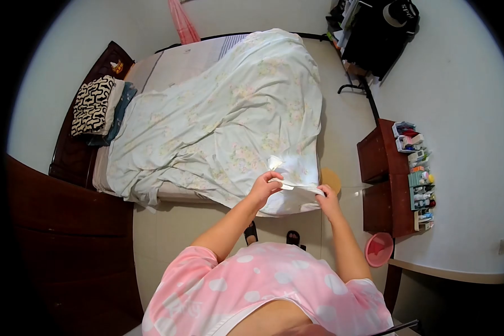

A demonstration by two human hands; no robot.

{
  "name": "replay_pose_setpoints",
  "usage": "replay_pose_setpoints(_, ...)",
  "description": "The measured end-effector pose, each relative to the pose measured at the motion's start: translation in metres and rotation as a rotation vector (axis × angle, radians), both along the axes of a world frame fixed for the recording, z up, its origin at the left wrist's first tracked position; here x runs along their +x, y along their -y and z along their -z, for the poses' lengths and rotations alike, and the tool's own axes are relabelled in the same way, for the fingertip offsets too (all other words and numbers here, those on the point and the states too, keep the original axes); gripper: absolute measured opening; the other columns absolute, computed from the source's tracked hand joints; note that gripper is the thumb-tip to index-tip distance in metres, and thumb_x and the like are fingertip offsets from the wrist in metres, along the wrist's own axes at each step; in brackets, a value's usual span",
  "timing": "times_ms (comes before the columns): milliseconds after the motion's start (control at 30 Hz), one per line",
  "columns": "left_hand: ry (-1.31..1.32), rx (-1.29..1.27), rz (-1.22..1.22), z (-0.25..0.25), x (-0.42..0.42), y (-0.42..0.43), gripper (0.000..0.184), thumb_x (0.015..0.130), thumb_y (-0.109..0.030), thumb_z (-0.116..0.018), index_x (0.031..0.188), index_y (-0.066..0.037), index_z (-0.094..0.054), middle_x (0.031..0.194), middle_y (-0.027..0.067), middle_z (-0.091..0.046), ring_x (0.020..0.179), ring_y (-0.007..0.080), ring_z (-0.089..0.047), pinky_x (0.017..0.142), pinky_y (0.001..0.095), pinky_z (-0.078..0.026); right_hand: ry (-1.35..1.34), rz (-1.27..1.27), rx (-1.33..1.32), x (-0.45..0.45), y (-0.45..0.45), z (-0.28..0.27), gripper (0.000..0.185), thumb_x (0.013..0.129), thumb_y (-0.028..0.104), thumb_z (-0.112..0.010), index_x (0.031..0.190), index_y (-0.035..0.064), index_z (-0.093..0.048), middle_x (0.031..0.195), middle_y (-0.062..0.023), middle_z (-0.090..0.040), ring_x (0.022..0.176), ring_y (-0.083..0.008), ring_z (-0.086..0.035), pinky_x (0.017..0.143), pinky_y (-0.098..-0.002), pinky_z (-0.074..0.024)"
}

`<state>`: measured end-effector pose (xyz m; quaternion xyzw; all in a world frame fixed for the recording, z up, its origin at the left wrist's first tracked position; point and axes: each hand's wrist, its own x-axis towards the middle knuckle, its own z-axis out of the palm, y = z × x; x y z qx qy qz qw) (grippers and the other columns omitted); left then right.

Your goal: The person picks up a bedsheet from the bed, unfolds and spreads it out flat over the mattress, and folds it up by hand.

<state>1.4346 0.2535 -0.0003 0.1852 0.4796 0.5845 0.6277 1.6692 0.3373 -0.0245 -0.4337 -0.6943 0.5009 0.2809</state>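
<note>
A pale floral cover [224, 117] lies rumpled over most of the bed, its near right corner raised toward me. My left hand [265, 187] is closed on the white edge of the cover, with thumb and fingers pinched together. To its right, my right hand [327, 200] grips the same edge near the corner. The edge is stretched between the two hands. A small white piece of cloth [274, 163] sticks up just beyond my left hand.
Folded pillows [93, 106] rest by the dark headboard [70, 140] at the left. A red-brown cabinet [383, 179] with bottles and boxes stands on the right, beside a pink basin [379, 250]. A yellow round stool [331, 180] is near the bed's corner.
</note>
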Motion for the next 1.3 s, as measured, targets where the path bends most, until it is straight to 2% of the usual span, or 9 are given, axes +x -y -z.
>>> replay_pose_setpoints(67,-0.013,0.032,0.055,-0.005,0.001,0.005,0.022,0.076,0.002,-0.056,0.096,-0.005,-0.054,0.090,0.0040,-0.056,0.083,0.0119,-0.056,0.079,0.0259,-0.046,0.008,0.025,-0.038,0.004,-0.003,0.002,0.018,0.067,0.002,-0.055,0.085,-0.0008,-0.056,0.078,-0.0063,-0.051,0.072,-0.0160,-0.050,0.066,-0.0246,-0.0406)
replay_pose_setpoints(167,-0.015,0.063,0.087,-0.010,0.003,0.007,0.025,0.077,0.003,-0.057,0.100,-0.005,-0.053,0.092,0.0038,-0.056,0.083,0.0105,-0.056,0.078,0.0235,-0.045,0.000,0.062,-0.103,0.006,-0.005,0.004,0.016,0.067,0.000,-0.056,0.083,0.0000,-0.055,0.078,-0.0050,-0.050,0.071,-0.0134,-0.049,0.065,-0.0233,-0.0397)
replay_pose_setpoints(267,-0.027,0.081,0.093,-0.004,0.003,0.005,0.030,0.076,0.004,-0.059,0.103,-0.005,-0.053,0.094,0.0040,-0.056,0.084,0.0100,-0.055,0.079,0.0229,-0.044,-0.028,0.082,-0.110,0.004,-0.009,0.003,0.014,0.068,-0.001,-0.056,0.082,0.0004,-0.055,0.077,-0.0030,-0.050,0.071,-0.0112,-0.048,0.065,-0.0226,-0.0393)
replay_pose_setpoints(367,-0.036,0.109,0.091,-0.008,0.004,0.004,0.033,0.074,0.006,-0.059,0.105,-0.004,-0.052,0.095,0.0047,-0.056,0.087,0.0101,-0.055,0.080,0.0233,-0.043,-0.060,0.125,-0.147,0.001,-0.009,-0.005,0.008,0.074,0.002,-0.054,0.080,0.0038,-0.058,0.069,0.0036,-0.049,0.064,-0.0054,-0.043,0.057,-0.0192,-0.0334)
replay_pose_setpoints(467,-0.052,0.119,0.110,-0.012,0.005,0.004,0.035,0.074,0.006,-0.060,0.106,-0.005,-0.052,0.093,0.0051,-0.056,0.087,0.0096,-0.055,0.080,0.0227,-0.044,-0.062,0.118,-0.109,0.001,-0.012,-0.007,0.007,0.075,0.002,-0.054,0.080,0.0042,-0.058,0.069,0.0039,-0.049,0.064,-0.0048,-0.042,0.056,-0.0189,-0.0328)
replay_pose_setpoints(567,-0.071,0.113,0.123,-0.017,0.007,0.005,0.035,0.074,0.006,-0.060,0.106,-0.005,-0.052,0.092,0.0044,-0.057,0.086,0.0092,-0.055,0.080,0.0226,-0.044,-0.076,0.127,-0.229,0.003,-0.014,-0.013,0.011,0.072,0.000,-0.055,0.082,0.0021,-0.057,0.075,0.0012,-0.052,0.071,-0.0071,-0.047,0.064,-0.0201,-0.0379)
replay_pose_setpoints(1300,-0.041,0.125,0.184,-0.044,0.028,0.006,0.037,0.073,0.007,-0.061,0.107,-0.005,-0.052,0.089,0.0023,-0.057,0.083,0.0080,-0.057,0.078,0.0218,-0.046,-0.109,0.149,-0.227,0.017,-0.008,-0.013,0.012,0.071,-0.002,-0.051,0.082,0.0011,-0.057,0.074,0.0000,-0.054,0.070,-0.0083,-0.048,0.064,-0.0208,-0.0384)
